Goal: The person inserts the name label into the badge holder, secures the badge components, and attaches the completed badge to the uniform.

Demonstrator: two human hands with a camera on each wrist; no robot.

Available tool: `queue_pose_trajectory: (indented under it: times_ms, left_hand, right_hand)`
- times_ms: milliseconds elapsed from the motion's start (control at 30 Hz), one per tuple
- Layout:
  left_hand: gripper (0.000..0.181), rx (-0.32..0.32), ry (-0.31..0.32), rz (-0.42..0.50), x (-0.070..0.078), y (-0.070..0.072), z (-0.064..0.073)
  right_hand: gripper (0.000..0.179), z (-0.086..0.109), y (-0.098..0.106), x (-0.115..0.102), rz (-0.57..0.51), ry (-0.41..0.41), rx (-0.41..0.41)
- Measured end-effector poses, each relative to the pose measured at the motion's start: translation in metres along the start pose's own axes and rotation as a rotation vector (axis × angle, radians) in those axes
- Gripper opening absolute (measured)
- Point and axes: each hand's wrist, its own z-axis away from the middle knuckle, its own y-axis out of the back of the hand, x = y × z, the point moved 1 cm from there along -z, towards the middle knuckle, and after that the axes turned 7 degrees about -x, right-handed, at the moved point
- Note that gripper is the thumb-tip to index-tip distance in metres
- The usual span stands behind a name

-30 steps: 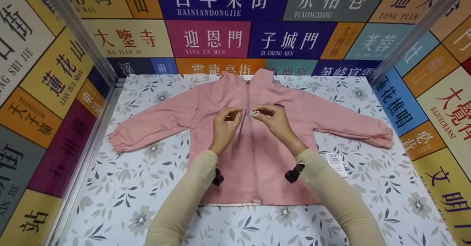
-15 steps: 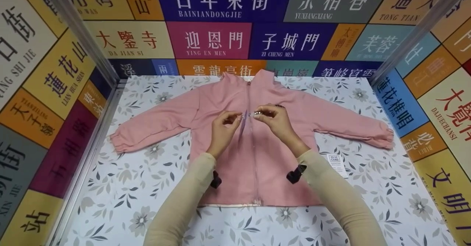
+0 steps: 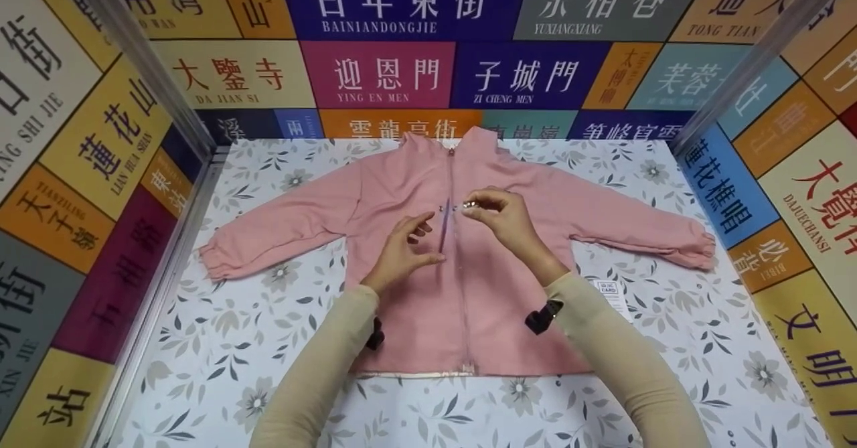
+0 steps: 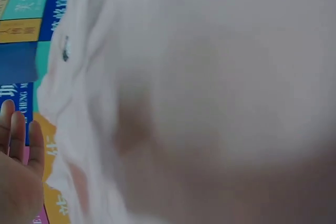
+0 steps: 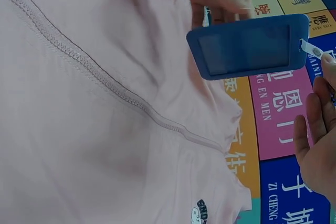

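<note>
Nearest to us, the two beige sleeves (image 3: 311,354) reach in over the jacket's hem, each with a black wrist device (image 3: 543,317) at the cuff. Beyond them, the left hand (image 3: 405,250) is released, its fingers loosely bent and spread with nothing between them, just beside the blue badge holder (image 5: 247,45); we cannot tell whether any fingertip brushes it. The right hand (image 3: 499,210) pinches the short clear strap (image 5: 313,50) at the holder's end, and the holder itself is held up over the jacket front, edge-on to the head camera.

We judge the holder light and fairly stiff, with smooth faces that may slide under a fingertip (the strap looks thin and bendy, so the holder could swing). We would take it by its rim, keeping off the window.

Beneath lies the pink jacket (image 3: 402,314), soft and creased, its zipper (image 3: 464,301) running up the middle and a small print (image 5: 198,215) on the chest. The right hand hides that print from above. To the jacket's right, a white card (image 3: 609,294) lies on the floral tablecloth (image 3: 261,341), partly covered by the right forearm. Farthest off, coloured wall panels (image 3: 385,76) with lettering rise behind the collar.
</note>
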Motion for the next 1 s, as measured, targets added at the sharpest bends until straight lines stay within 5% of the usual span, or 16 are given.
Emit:
queue_pose_trajectory:
  times_ms: [300, 1000]
  left_hand:
    - [0.094, -0.092, 0.036, -0.017, -0.006, -0.011, 0.002]
    - [0.080, -0.058, 0.077, -0.055, -0.008, -0.011, 0.003]
  right_hand:
    - [0.013, 0.001, -0.002, -0.005, 0.028, 0.034, -0.019]
    - [0.014, 0.001, -0.001, -0.010, 0.026, 0.047, -0.050]
